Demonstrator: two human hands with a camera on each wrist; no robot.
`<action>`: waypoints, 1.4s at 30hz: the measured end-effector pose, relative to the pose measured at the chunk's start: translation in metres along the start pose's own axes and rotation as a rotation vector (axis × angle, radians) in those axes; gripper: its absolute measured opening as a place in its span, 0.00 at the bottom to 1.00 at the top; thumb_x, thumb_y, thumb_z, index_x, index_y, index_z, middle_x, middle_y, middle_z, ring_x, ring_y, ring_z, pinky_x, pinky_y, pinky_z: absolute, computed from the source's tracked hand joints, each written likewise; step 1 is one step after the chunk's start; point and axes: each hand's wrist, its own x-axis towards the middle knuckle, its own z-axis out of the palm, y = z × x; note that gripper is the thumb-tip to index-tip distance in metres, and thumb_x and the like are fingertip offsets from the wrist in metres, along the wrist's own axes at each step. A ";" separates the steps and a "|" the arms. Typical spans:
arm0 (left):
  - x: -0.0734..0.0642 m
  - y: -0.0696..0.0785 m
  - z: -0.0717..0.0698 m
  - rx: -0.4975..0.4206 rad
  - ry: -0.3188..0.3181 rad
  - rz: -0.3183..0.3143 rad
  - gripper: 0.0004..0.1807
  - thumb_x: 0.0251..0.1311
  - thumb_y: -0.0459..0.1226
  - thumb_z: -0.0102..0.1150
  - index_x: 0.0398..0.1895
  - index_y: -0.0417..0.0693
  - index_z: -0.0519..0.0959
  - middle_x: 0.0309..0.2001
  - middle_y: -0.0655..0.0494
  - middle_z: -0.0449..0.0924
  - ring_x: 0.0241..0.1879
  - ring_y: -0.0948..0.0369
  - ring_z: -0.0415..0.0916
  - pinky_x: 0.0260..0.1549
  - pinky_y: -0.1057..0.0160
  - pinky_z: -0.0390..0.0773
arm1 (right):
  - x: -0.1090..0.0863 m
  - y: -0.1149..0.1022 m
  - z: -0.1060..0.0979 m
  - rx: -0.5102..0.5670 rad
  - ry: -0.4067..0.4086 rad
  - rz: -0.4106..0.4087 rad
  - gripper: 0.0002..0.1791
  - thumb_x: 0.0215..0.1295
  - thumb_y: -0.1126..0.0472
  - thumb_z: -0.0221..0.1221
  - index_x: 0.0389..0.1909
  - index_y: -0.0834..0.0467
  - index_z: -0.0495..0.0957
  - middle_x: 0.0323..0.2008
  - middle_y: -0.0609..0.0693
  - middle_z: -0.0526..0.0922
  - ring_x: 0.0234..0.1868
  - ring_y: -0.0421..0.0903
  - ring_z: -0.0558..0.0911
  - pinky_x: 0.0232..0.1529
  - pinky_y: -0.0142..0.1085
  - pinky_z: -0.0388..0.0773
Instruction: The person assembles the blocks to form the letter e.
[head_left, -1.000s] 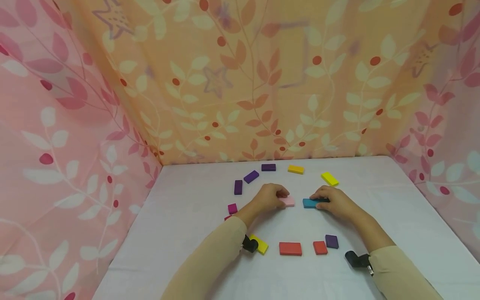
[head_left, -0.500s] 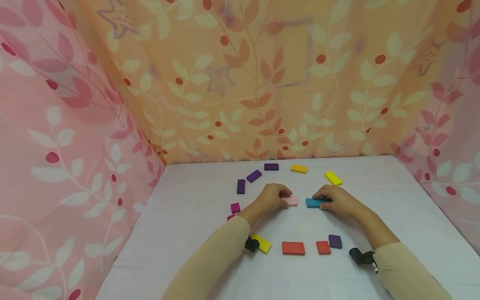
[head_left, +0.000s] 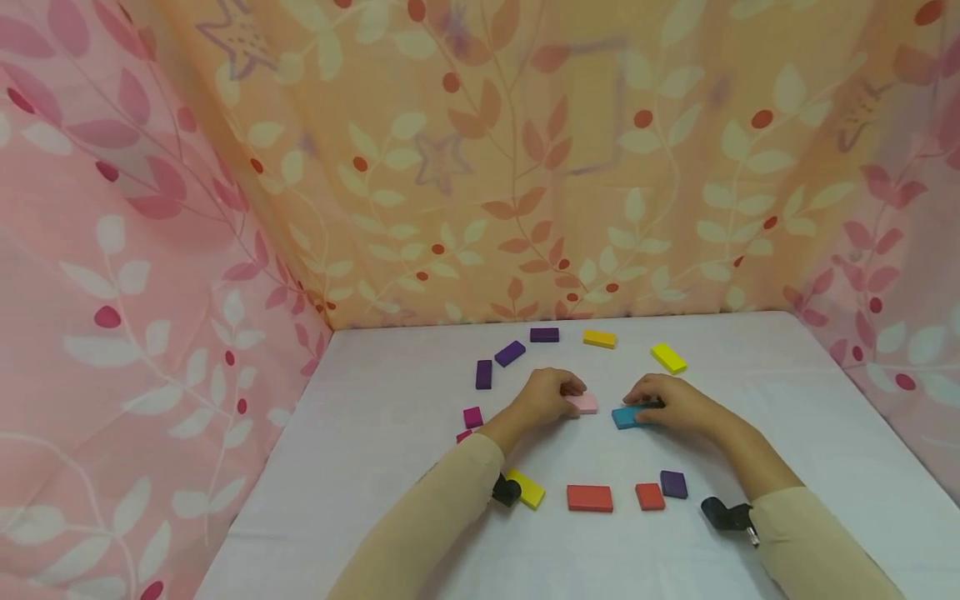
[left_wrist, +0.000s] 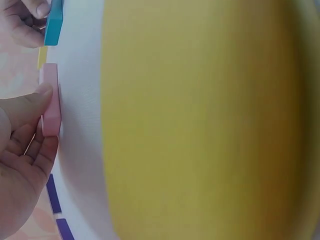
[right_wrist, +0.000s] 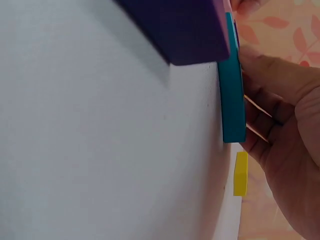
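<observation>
Pink block, taken as landmark, on the white tabletop. The left hand reaches it from the left and pinches it, thumb on the near edge, fingers on the far edge; the block's long axis runs roughly left to right, its free end pointing right. Just beside that end, to the right and slightly nearer the person, is the blue block, also lengthwise but slanted, its right end farther from the person. The right hand, nearer to this block, grips it between thumb and fingers from the side away from the pink block. A narrow gap parts the facing ends; the coming move probably turns on this gap and slant. Whether either block is lifted cannot be told. The red oblong block lies on the pink block's near side, well apart.
</observation>
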 end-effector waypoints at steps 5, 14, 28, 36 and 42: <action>-0.001 0.002 -0.002 -0.009 -0.003 0.008 0.17 0.58 0.35 0.74 0.51 0.54 0.86 0.40 0.68 0.83 0.41 0.67 0.75 0.47 0.71 0.78 | -0.004 -0.001 -0.003 0.005 -0.035 -0.012 0.16 0.62 0.55 0.72 0.51 0.49 0.86 0.48 0.43 0.83 0.52 0.47 0.79 0.60 0.54 0.78; 0.000 0.002 -0.004 -0.025 0.003 -0.007 0.17 0.59 0.35 0.74 0.51 0.55 0.86 0.39 0.68 0.83 0.42 0.67 0.75 0.48 0.71 0.78 | 0.001 -0.005 -0.003 -0.002 -0.008 -0.007 0.15 0.64 0.57 0.71 0.51 0.49 0.85 0.48 0.43 0.83 0.52 0.46 0.80 0.60 0.52 0.78; 0.002 -0.003 -0.002 -0.021 0.005 -0.016 0.17 0.57 0.36 0.75 0.50 0.56 0.87 0.38 0.69 0.82 0.41 0.67 0.75 0.47 0.71 0.78 | 0.023 -0.014 -0.003 0.012 0.011 0.002 0.15 0.64 0.60 0.70 0.51 0.55 0.85 0.47 0.48 0.84 0.50 0.48 0.81 0.60 0.53 0.78; 0.002 -0.004 0.000 -0.032 0.005 -0.008 0.17 0.58 0.36 0.75 0.50 0.57 0.87 0.37 0.69 0.82 0.41 0.66 0.75 0.46 0.71 0.78 | 0.032 -0.012 0.001 0.023 0.003 0.007 0.14 0.63 0.60 0.71 0.49 0.55 0.85 0.45 0.47 0.84 0.47 0.47 0.79 0.59 0.52 0.78; 0.001 -0.002 0.000 -0.040 0.004 -0.014 0.17 0.57 0.35 0.75 0.50 0.56 0.87 0.37 0.69 0.82 0.40 0.66 0.75 0.46 0.70 0.77 | 0.033 -0.012 0.003 0.028 -0.017 -0.001 0.14 0.62 0.59 0.72 0.49 0.56 0.86 0.44 0.47 0.84 0.46 0.47 0.79 0.59 0.52 0.78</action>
